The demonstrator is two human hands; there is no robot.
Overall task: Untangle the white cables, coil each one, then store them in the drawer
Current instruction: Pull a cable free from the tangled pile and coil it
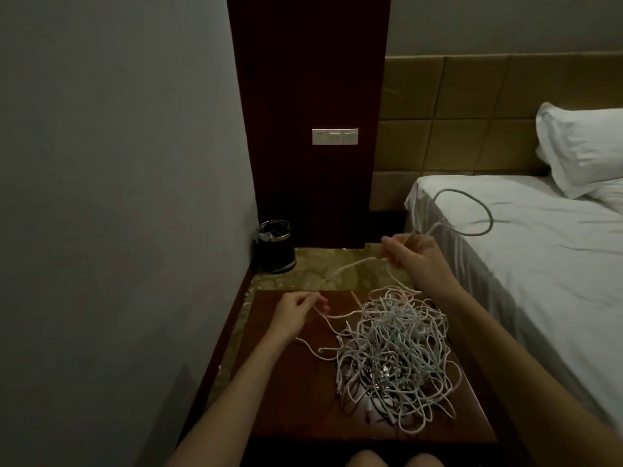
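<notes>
Left hand [296,311] fingers pinch one cable [340,314] near the worktop's [303,392] far-left corner; right hand [413,256] fingers grip its raised loop beyond the far edge. The tangled white cables [392,352] fill the worktop's right half. Best drawn slowly, feeding slack so knots don't tighten.

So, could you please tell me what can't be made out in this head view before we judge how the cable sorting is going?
- Drawer: not visible; only the top of the nightstand shows.
- Number of cables: the tangled pile overlaps too densely to count.
- Left hand grip: it pinches a strand, whose end is too small and dim to identify.
- Right hand: it holds a raised cable loop, motion-blurred.
- Bin contents: too dark.
</notes>
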